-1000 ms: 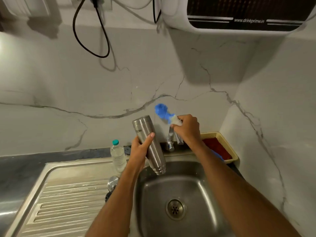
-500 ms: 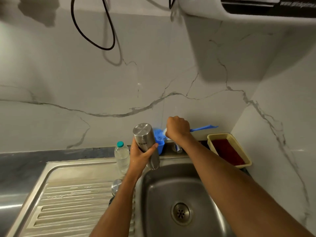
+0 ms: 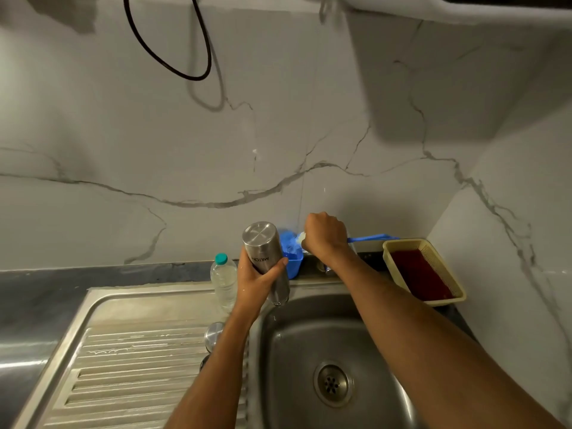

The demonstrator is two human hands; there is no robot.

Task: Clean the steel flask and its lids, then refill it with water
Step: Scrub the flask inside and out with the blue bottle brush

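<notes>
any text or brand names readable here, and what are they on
"MILTON", printed on the steel flask, reading upside down because the left hand holds the flask inverted over the sink.
The plastic bottle shows no readable label.
The appliance at the top edge shows no legible print in this view.

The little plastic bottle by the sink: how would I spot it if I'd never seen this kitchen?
Start at the steel sink and look to the back edge of its ribbed drainboard. There a small clear plastic bottle stands upright, just left of the left hand gripping the upturned steel flask. Unlike the flask, it is see-through and has a teal cap.
</notes>
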